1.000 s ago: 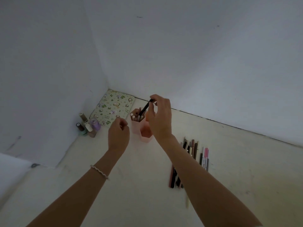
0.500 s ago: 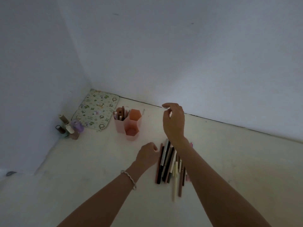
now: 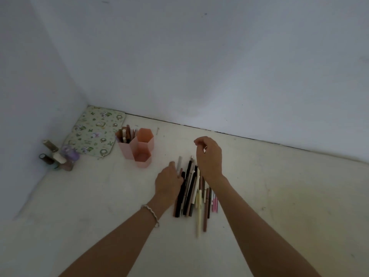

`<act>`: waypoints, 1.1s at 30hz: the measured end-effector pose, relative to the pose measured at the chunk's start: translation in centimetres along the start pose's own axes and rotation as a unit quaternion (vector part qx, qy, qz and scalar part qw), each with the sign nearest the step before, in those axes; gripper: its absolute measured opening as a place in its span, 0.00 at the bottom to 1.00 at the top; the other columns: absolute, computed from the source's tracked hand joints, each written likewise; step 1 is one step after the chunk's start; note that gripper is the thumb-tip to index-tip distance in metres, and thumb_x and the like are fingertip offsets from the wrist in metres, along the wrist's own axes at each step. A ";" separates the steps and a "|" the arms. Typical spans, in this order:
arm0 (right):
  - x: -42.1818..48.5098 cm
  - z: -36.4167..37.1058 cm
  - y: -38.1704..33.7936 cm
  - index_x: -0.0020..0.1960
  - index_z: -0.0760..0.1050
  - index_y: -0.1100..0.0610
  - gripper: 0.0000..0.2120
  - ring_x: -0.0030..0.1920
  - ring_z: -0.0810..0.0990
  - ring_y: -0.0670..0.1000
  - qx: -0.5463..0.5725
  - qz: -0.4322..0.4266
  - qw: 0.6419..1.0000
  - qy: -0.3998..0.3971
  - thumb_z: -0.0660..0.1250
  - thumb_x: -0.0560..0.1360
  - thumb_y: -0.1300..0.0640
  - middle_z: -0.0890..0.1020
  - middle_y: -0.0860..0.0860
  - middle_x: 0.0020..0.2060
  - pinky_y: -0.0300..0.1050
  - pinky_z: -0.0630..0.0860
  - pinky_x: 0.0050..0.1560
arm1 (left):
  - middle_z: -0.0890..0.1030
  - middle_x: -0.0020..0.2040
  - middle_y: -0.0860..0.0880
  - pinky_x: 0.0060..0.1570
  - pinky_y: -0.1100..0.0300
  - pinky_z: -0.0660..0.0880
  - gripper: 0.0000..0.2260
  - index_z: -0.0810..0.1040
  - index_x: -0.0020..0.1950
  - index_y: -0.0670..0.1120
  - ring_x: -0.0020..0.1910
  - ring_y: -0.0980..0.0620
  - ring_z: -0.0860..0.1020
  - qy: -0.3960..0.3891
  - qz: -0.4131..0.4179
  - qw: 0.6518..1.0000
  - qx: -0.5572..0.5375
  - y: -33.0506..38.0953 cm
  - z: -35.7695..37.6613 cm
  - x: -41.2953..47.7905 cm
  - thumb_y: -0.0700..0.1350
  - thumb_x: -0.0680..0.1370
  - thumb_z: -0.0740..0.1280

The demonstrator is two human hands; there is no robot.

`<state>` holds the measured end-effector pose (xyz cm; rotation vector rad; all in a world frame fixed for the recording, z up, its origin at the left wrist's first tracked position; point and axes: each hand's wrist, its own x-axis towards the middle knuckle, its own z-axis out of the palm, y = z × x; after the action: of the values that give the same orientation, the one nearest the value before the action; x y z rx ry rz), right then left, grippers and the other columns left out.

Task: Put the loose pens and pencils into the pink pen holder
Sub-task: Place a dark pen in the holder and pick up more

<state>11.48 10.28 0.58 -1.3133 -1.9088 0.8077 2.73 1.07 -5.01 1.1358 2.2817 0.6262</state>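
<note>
Reaching down to the loose pens and pencils (image 3: 191,193), the left hand (image 3: 168,182) is lying on the left edge of the row, its fingers curled at a pale grey pen (image 3: 179,165) whose tip is sticking out beyond them; whether it is actually gripping that pen I cannot tell. Half a second ago this hand was sitting a little short of the row, and a second ago it was up beside the holder. The right hand (image 3: 209,156) is hovering over the far end of the row with its fingers loosely curled and nothing in them, whereas a second ago it was holding a dark pen over the holder. The pink pen holder (image 3: 142,150) is standing upright on the tabletop (image 3: 279,196), apart from the row and off to its left, with a cluster of pens standing in its left compartment and the other two showing nothing inside. Behind it a floral pouch (image 3: 93,132) is lying in the corner, and several small bottles (image 3: 58,155) are standing against the left wall. A bracelet (image 3: 150,212) is circling the left wrist.
</note>
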 end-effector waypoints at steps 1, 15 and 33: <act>0.0 -0.1 0.1 0.49 0.80 0.57 0.12 0.50 0.79 0.49 -0.007 -0.001 1.000 -0.001 0.59 0.77 0.67 0.82 0.47 0.46 0.44 0.76 0.54 | 0.81 0.47 0.48 0.48 0.51 0.81 0.23 0.67 0.70 0.45 0.44 0.49 0.81 0.022 -0.003 0.998 -0.066 -0.2 -0.8 0.3 0.42 0.77 0.68; -2.3 6.4 1.3 0.49 0.78 0.57 0.10 0.56 0.74 0.56 -0.450 -0.009 0.859 -0.243 0.61 0.79 0.53 0.78 0.54 0.52 0.51 0.68 0.60 | 0.73 0.42 0.44 0.30 0.54 0.80 0.20 0.65 0.58 0.57 0.32 0.47 0.78 0.111 0.029 0.933 -0.342 -0.7 -9.0 0.9 0.33 0.76 0.57; 3.9 2.9 -4.8 0.51 0.72 0.51 0.08 0.27 0.73 0.37 0.185 0.089 0.978 0.035 0.63 0.76 0.63 0.83 0.48 0.36 0.26 0.68 0.30 | 0.81 0.44 0.48 0.35 0.72 0.76 0.33 0.56 0.77 0.54 0.38 0.53 0.83 0.355 0.101 0.894 -0.254 -6.1 -18.3 6.1 0.40 0.76 0.67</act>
<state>5.55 12.21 3.45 -1.2683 -1.5094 1.1287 -15.44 -0.42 3.86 0.9715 2.3096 1.8509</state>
